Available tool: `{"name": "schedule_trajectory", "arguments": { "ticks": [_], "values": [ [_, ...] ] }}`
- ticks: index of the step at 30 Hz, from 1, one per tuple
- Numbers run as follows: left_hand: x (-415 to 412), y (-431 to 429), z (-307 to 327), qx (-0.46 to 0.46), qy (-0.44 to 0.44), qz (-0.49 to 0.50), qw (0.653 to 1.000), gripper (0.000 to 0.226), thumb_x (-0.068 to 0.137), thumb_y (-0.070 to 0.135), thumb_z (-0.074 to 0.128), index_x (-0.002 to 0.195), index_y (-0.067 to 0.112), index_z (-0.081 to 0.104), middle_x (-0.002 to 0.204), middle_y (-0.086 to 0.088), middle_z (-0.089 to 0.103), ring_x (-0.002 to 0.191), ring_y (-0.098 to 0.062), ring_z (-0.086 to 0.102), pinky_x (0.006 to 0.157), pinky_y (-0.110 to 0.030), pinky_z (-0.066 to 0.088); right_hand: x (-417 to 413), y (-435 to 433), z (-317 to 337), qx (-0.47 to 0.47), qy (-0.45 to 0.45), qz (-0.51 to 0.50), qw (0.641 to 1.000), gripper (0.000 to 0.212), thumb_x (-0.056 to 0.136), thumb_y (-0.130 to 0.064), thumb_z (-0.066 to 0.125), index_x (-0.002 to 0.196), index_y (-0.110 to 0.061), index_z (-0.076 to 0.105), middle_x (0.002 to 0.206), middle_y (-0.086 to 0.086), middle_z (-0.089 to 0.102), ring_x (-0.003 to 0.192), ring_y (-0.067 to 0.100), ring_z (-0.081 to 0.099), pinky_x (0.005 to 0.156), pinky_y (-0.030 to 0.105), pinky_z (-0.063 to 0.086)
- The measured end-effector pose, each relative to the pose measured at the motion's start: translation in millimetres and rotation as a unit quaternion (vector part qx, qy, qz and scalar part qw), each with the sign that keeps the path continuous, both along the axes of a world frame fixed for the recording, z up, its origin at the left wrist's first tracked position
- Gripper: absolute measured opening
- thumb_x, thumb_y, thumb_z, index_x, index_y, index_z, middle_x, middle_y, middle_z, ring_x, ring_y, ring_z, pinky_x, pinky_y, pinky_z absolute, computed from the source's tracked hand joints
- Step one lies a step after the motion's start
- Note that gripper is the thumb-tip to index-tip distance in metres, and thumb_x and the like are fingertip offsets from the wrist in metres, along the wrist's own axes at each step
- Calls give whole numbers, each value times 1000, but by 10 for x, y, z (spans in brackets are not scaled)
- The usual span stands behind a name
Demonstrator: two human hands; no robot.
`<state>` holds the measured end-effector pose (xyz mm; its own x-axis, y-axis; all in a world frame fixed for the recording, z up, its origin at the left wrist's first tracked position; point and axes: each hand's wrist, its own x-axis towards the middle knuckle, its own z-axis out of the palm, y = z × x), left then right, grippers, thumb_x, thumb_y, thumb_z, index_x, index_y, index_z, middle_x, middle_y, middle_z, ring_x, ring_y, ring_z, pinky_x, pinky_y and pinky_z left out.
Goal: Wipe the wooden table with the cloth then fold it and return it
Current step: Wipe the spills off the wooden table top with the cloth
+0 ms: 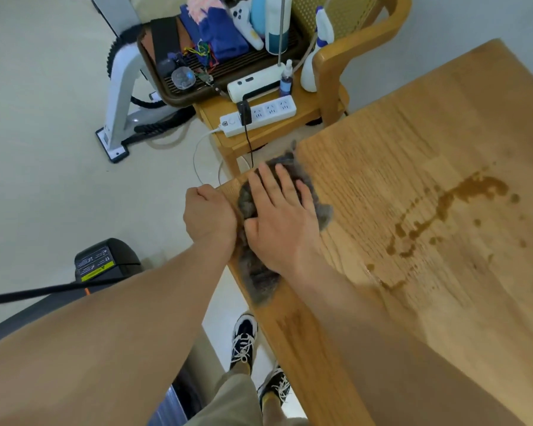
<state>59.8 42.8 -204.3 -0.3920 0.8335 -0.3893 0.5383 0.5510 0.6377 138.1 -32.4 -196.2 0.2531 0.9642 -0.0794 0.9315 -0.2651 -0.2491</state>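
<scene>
Far left: we see a white machine stand (117, 96) on the pale floor, and below it a black unit with a yellow label (100, 264).
Left hand (208, 215): it's curled into a fist right at the table's edge, up against the cloth. We honestly can't tell if it's gripping a bit of the cloth or just bunched up beside it.
Cloth (259, 281): grey, fuzzy and crumpled, lying along the table's left edge near the corner, partly under the right hand and touching both hands.
Shoes (243, 336): dark sneakers with white laces on the floor just beside the table edge.
Right hand (282, 219): flat on top of the cloth with fingers straight and spread, pressing it onto the wood.
Chair (351, 47): wooden, behind the table corner. On its seat we see a white power strip (259, 115), a dark tray (228, 72) of odds and ends, and a white spray bottle (310, 72).
Table (413, 133): light wood, filling the right side.
Spill (443, 207): brown puddles and droplets on the tabletop, to the right of the cloth and apart from it.
</scene>
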Motion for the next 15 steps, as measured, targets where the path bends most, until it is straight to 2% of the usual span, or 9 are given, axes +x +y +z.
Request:
{"name": "schedule_trajectory", "arguments": {
  "ticks": [1, 3, 6, 8, 10, 13, 15],
  "values": [
    [-5, 5, -10, 0, -2, 1, 1000, 29, 99, 28, 27, 88, 11, 48, 73, 0, 47, 77, -24, 48, 69, -32, 36, 27, 142, 0, -4, -8, -6, 1000, 68, 85, -38, 24, 147, -17, 39, 156, 4, 33, 147, 24, 22, 117, 46, 15],
    [-8, 9, -25, 0, -4, 2, 1000, 29, 99, 28, 27, 87, 11, 48, 71, 3, 46, 73, -23, 48, 68, -32, 35, 100, 358, -1, 10, -9, -4, 1000, 62, 84, -38, 28, 135, -15, 53, 145, 7, 49, 142, 29, 31, 115, 50, 20],
    [-1, 12, -27, 0, 0, 0, 1000, 28, 99, 27, 28, 86, 11, 48, 69, 3, 44, 63, -16, 42, 65, -32, 32, 241, 637, 24, 0, -24, -1, 1000, 43, 87, -36, 35, 104, -13, 67, 110, 7, 67, 119, 29, 53, 114, 49, 25],
    [-7, 19, -23, -8, 5, -3, 1000, 29, 99, 27, 29, 85, 10, 47, 68, 3, 44, 59, -13, 39, 63, -32, 31, 270, 787, 97, -41, -31, 4, 999, 36, 90, -36, 35, 85, -15, 64, 83, 2, 65, 90, 25, 59, 112, 46, 26],
    [-21, 35, -28, -15, 4, -2, 1000, 28, 99, 27, 30, 83, 10, 47, 67, 2, 45, 59, -16, 40, 61, -32, 31, 218, 905, 154, -95, -29, 34, 994, 38, 94, -38, 32, 72, -17, 55, 65, -3, 52, 73, 21, 53, 109, 44, 26],
    [-41, 31, -48, -17, -11, -4, 1000, 27, 98, 26, 32, 77, 13, 43, 68, 0, 48, 63, -22, 45, 59, -35, 34, 80, 1009, 233, -169, -31, 79, 982, 55, 94, -52, 24, 70, -17, 59, 66, -2, 59, 72, 21, 58, 99, 47, 32],
    [-51, 19, -49, -20, -29, -8, 999, 29, 98, 28, 31, 72, 17, 39, 70, -2, 50, 66, -24, 48, 59, -35, 37, 30, 1001, 243, -182, -16, 73, 980, 64, 93, -65, 21, 73, -19, 61, 73, -2, 63, 80, 20, 58, 99, 46, 29]
  ]
}}
